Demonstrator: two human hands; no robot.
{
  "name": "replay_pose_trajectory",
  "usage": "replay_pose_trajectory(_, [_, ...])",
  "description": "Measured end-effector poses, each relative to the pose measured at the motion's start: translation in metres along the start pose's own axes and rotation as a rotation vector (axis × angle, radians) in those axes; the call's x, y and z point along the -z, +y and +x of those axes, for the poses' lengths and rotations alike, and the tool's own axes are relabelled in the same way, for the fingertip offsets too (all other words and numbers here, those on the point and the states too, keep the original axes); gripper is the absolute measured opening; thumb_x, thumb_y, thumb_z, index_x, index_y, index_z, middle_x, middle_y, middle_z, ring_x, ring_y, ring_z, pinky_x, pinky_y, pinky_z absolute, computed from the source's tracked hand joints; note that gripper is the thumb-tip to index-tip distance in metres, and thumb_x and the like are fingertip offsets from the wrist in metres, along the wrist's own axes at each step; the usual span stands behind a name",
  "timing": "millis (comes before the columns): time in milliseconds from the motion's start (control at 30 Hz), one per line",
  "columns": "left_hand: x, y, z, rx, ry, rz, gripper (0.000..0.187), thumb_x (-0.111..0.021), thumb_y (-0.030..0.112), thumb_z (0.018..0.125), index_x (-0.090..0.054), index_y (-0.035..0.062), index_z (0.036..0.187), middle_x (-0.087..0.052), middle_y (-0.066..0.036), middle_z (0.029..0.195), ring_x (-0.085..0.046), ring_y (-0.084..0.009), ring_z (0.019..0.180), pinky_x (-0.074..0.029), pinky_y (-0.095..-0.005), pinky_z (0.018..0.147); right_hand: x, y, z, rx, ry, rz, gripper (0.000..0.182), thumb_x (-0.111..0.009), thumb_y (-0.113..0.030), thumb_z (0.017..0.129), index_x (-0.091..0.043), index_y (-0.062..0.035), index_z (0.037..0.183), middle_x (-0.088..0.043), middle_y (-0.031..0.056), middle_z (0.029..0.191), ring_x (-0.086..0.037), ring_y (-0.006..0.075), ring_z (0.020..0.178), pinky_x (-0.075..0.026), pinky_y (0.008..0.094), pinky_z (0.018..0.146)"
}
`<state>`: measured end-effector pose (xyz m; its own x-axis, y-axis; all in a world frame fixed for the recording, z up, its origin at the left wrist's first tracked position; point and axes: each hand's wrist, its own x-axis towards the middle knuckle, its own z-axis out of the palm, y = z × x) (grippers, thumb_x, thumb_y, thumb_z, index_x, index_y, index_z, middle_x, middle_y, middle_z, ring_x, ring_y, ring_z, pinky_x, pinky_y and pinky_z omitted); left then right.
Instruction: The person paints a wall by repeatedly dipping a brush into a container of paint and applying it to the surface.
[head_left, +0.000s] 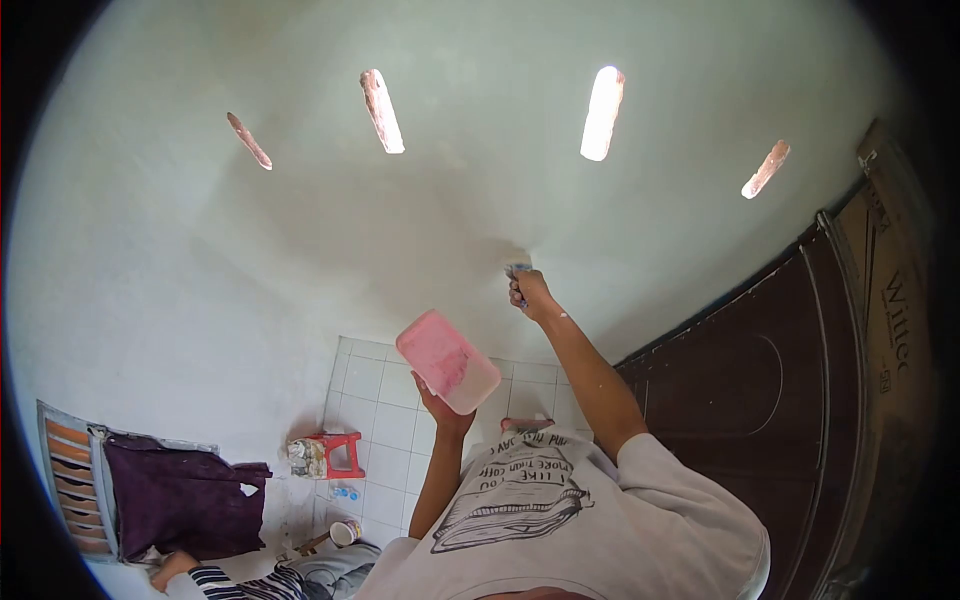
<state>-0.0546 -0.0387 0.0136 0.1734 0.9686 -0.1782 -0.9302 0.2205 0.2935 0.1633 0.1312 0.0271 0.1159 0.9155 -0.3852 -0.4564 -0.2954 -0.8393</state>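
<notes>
My left hand [443, 408] is wrapped round the lower side of a pink plastic tub [425, 345], which is tilted and has a whitish smear inside. Higher and to the right, my right hand [534, 293] is closed in a fist on a small paintbrush [517, 268]. Its head is at the pale green wall [420, 220], and a bit of bluish handle shows below the fist. The bristles are too small to make out clearly. White specks dot my right forearm.
Four-sided slots [603, 115] pierce the wall above. A dark brown door [720, 385] stands right, beside a cardboard box [890, 300]. On the tiled floor [385, 400] are a red stool [345, 456] and a white bucket [345, 532]. Another person's hand [176, 568] is near a purple cloth [185, 495].
</notes>
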Motion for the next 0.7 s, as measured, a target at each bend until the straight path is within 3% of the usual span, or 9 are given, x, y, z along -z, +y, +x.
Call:
replay_pose_trajectory(67, [-0.002,0.002,0.002,-0.016,0.013,-0.014,0.060,-0.040,0.060,0.101,-0.042,0.0179,0.145,-0.054,-0.004,0.136,-0.053,-0.0260,0.126,-0.046,-0.0481,0.106,-0.003,0.003,0.006,0.010,0.187,-0.008,0.021,-0.049,-0.022,0.104,-0.056,-0.0037,0.096,-0.047,0.0002,0.062,-0.042,0.0115,0.043,-0.038,0.0295,0.039])
replay_pose_trajectory(133, [-0.001,0.004,0.004,0.010,0.011,-0.028,0.060,-0.041,0.060,0.101,-0.042,0.0183,0.145,-0.054,-0.004,0.136,-0.054,-0.0260,0.126,-0.046,-0.0479,0.106,-0.033,-0.056,-0.002,0.207,0.051,0.048,0.023,-0.047,-0.021,0.104,-0.055,-0.0030,0.092,-0.046,0.0000,0.063,-0.044,0.0119,0.044,-0.040,0.0302,0.039])
replay_pose_trajectory(267, [-0.008,0.000,0.003,0.055,0.007,-0.006,0.059,-0.042,0.059,0.101,-0.043,0.0192,0.144,-0.055,-0.004,0.135,-0.054,-0.0257,0.125,-0.047,-0.0477,0.106,-0.117,-0.178,-0.096,0.535,-0.066,-0.086,0.032,-0.043,-0.027,0.107,-0.056,-0.0002,0.097,-0.045,0.0005,0.062,-0.046,0.0127,0.044,-0.041,0.0314,0.038])
replay_pose_trajectory(367, [-0.004,-0.003,0.010,0.047,0.044,-0.010,0.059,-0.042,0.060,0.101,-0.043,0.0192,0.144,-0.055,-0.004,0.135,-0.055,-0.0257,0.125,-0.047,-0.0477,0.106,-0.123,-0.177,-0.105,0.558,-0.044,-0.159,0.037,-0.041,-0.034,0.109,-0.053,0.0006,0.100,-0.043,0.0001,0.060,-0.041,0.0096,0.041,-0.037,0.0277,0.039])
replay_pose_trajectory(400, [-0.005,-0.003,0.010,0.048,0.047,-0.007,0.059,-0.042,0.060,0.101,-0.043,0.0192,0.144,-0.055,-0.004,0.135,-0.055,-0.0257,0.125,-0.047,-0.0477,0.106,-0.111,-0.154,-0.079,0.472,0.012,-0.112,0.039,-0.039,-0.036,0.109,-0.052,-0.0018,0.095,-0.040,-0.0012,0.058,-0.039,0.0092,0.039,-0.034,0.0276,0.037])
replay_pose_trajectory(467, [-0.007,-0.003,0.011,0.035,-0.008,-0.011,0.059,-0.041,0.060,0.101,-0.043,0.0188,0.144,-0.055,-0.003,0.134,-0.055,-0.0257,0.124,-0.048,-0.0477,0.105,-0.058,-0.055,0.016,0.837,0.179,-0.402,0.039,-0.039,-0.036,0.109,-0.051,-0.0047,0.088,-0.038,-0.0017,0.056,-0.038,0.0100,0.039,-0.031,0.0289,0.036])
replay_pose_trajectory(533, [-0.007,-0.001,0.012,0.028,0.006,-0.016,0.059,-0.041,0.060,0.101,-0.043,0.0188,0.144,-0.055,-0.004,0.134,-0.055,-0.0257,0.124,-0.048,-0.0477,0.105,-0.019,0.027,0.044,0.642,0.289,-0.473,0.040,-0.040,-0.036,0.109,-0.048,-0.0082,0.082,-0.038,-0.0015,0.055,-0.037,0.0116,0.038,-0.030,0.0301,0.036])
replay_pose_trajectory(600, [-0.004,-0.001,0.006,0.024,0.030,-0.028,0.059,-0.040,0.060,0.101,-0.043,0.0187,0.144,-0.055,-0.004,0.134,-0.055,-0.0256,0.124,-0.048,-0.0477,0.104,0.002,0.040,0.018,-0.095,0.150,-0.033,0.038,-0.041,-0.035,0.108,-0.048,-0.0101,0.080,-0.038,-0.0008,0.055,-0.039,0.0130,0.040,-0.032,0.0312,0.037])
replay_pose_trajectory(700, [-0.006,0.004,0.010,-0.016,0.014,0.020,0.059,-0.041,0.060,0.101,-0.043,0.0189,0.143,-0.055,-0.004,0.133,-0.056,-0.0255,0.123,-0.049,-0.0478,0.103,-0.011,0.014,0.013,0.013,0.232,-0.140,0.037,-0.041,-0.035,0.107,-0.047,-0.0112,0.079,-0.039,-0.0002,0.055,-0.040,0.0131,0.041,-0.032,0.0310,0.037])
